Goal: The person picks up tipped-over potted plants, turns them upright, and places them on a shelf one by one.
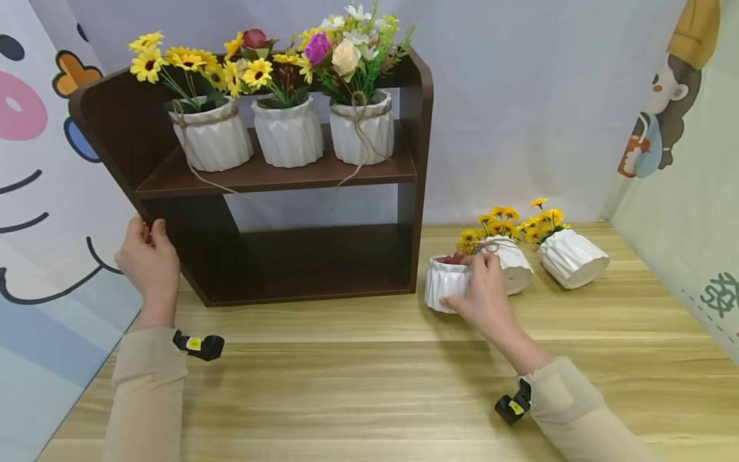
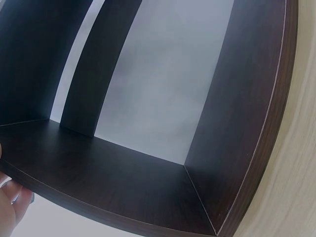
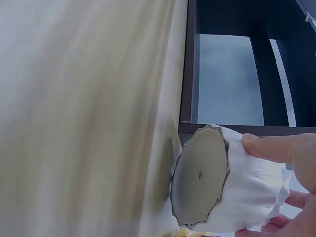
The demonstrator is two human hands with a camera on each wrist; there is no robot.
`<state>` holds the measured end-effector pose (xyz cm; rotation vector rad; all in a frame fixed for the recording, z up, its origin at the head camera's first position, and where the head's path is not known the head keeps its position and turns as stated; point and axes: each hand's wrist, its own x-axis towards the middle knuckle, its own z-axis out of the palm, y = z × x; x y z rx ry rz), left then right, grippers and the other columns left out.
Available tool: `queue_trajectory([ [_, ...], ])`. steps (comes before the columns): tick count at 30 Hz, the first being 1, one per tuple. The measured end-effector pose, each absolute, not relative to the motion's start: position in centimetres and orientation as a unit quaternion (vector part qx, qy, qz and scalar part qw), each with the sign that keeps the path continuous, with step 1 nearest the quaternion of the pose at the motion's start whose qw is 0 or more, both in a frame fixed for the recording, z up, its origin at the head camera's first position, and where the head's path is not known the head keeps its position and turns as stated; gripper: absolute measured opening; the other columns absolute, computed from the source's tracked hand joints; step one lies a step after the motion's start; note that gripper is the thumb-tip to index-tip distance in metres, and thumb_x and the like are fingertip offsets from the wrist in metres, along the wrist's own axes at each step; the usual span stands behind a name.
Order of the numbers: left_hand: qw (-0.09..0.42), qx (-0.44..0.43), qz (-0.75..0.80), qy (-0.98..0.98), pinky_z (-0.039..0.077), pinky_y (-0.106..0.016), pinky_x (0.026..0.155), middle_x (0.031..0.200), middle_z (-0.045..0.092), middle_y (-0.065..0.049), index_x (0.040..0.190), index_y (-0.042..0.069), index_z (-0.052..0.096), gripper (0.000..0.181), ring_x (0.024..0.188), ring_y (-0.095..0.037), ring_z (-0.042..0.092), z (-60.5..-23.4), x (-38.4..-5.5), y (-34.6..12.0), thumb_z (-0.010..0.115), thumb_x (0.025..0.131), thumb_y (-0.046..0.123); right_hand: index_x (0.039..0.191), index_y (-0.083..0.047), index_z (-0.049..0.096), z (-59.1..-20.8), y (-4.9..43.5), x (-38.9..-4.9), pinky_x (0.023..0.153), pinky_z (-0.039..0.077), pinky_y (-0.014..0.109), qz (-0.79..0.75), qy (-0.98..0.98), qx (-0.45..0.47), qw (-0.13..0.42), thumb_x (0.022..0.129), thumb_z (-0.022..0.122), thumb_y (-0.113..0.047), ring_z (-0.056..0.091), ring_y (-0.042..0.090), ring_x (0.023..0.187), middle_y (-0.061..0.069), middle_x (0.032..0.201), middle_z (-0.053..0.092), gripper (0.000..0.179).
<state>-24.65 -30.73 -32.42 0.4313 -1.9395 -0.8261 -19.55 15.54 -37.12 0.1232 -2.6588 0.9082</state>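
A dark brown two-tier shelf (image 1: 323,179) stands upright at the back of the table. My left hand (image 1: 149,260) grips the front edge of its left side panel, fingers outside and thumb at the edge in the left wrist view. Just right of the shelf, my right hand (image 1: 485,292) holds a white ribbed flowerpot (image 1: 441,285) with dark red flowers (image 1: 453,258) showing over its rim. In the right wrist view the thumb lies on one side of this pot and fingers on the other, its round base (image 3: 200,175) facing the camera.
Three white pots of flowers stand on the upper tier, among them a twine-tied one (image 1: 360,131). Two pots with yellow flowers lie tipped over at right, one twine-tied (image 1: 510,263), one plain (image 1: 571,260). Printed walls flank the wooden table (image 1: 323,385).
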Motion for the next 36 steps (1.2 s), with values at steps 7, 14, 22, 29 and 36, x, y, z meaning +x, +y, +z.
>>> queue_trajectory([
  [7,0.474,0.181,-0.338,-0.792,0.023,-0.021,0.060,0.071,0.052,0.000,0.100,0.005,0.062,0.032,0.060,0.003,0.032,-32.6,-24.7,-30.8,0.047,0.093,0.033,0.120,0.010,0.035,-38.0,15.4,-18.8,0.092,0.039,0.050,0.329,-0.927,0.040,0.176,0.054,0.085,-0.010,0.035,0.040,0.110,0.028,0.120,0.028,0.085],
  [14,0.471,0.180,-0.340,-0.794,0.023,-0.022,0.060,0.065,0.042,0.013,0.098,0.004,0.061,0.033,0.061,-0.003,0.034,-32.5,-24.7,-30.8,0.047,0.093,0.033,0.135,0.007,0.018,-39.1,15.5,-18.3,0.102,0.028,0.050,0.337,-0.924,0.034,0.175,0.054,0.083,-0.003,0.030,0.043,0.119,0.030,0.128,0.021,0.105],
  [22,0.483,0.170,-0.337,-0.790,0.023,-0.023,0.060,0.064,0.038,0.018,0.096,0.001,0.060,0.032,0.061,-0.002,0.034,-32.3,-24.6,-30.8,0.048,0.093,0.031,0.137,0.007,0.023,-38.7,15.7,-18.9,0.101,0.027,0.053,0.319,-0.933,0.066,0.151,0.060,0.083,-0.019,0.027,0.044,0.125,0.030,0.137,0.021,0.101],
  [29,0.479,0.171,-0.333,-0.794,0.025,-0.023,0.061,0.071,0.054,-0.005,0.099,0.001,0.060,0.032,0.064,-0.009,0.038,-32.3,-24.5,-30.9,0.046,0.093,0.030,0.141,0.004,0.018,-38.3,15.2,-20.4,0.097,0.030,0.056,0.290,-0.949,0.071,0.102,0.066,0.076,-0.046,0.030,0.047,0.125,0.032,0.140,0.023,0.108],
  [36,0.468,0.170,-0.338,-0.799,0.028,-0.027,0.065,0.085,0.064,-0.017,0.105,0.004,0.061,0.032,0.072,-0.021,0.046,-32.3,-24.5,-30.8,0.045,0.094,0.029,0.140,0.005,0.021,-38.7,14.9,-20.9,0.092,0.037,0.055,0.291,-0.952,0.035,0.086,0.066,0.074,-0.051,0.041,0.045,0.117,0.032,0.131,0.036,0.107],
])
